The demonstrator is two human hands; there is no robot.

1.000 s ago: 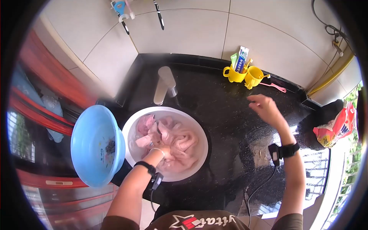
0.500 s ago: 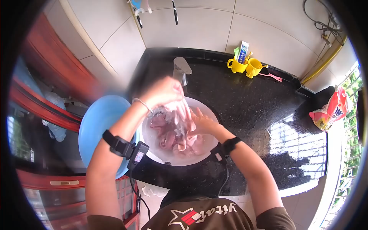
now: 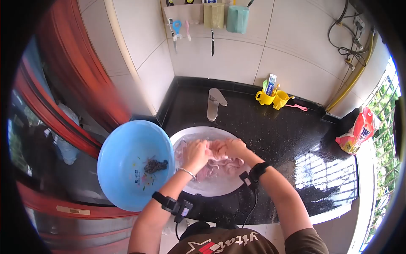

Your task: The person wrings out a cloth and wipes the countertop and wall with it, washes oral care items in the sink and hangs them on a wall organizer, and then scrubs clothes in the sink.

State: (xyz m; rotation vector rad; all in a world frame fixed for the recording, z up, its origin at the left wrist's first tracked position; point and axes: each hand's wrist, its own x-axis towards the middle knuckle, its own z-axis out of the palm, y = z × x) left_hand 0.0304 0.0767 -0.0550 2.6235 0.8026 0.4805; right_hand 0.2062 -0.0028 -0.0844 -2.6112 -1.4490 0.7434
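A white round sink (image 3: 186, 134) set in a black counter holds a wet pink cloth (image 3: 220, 167) in water. Both hands press on the cloth side by side. My left hand (image 3: 196, 153) grips a bunched part of the cloth at the sink's left, a bracelet on its wrist. My right hand (image 3: 235, 148) holds the cloth just to the right of it. Black bands with cables sit on both forearms.
A light blue basin (image 3: 127, 152) with a small dark clump (image 3: 154, 166) rests left of the sink. A faucet (image 3: 214, 103) stands behind the sink. Yellow cups (image 3: 272, 98) with toothpaste, a pink toothbrush (image 3: 297, 106) and a detergent bag (image 3: 354, 131) sit on the counter (image 3: 292, 135).
My left hand came down from lifting the cloth above the sink. Both hands now grip the cloth low in the sink. The view has tilted up, showing more wall.
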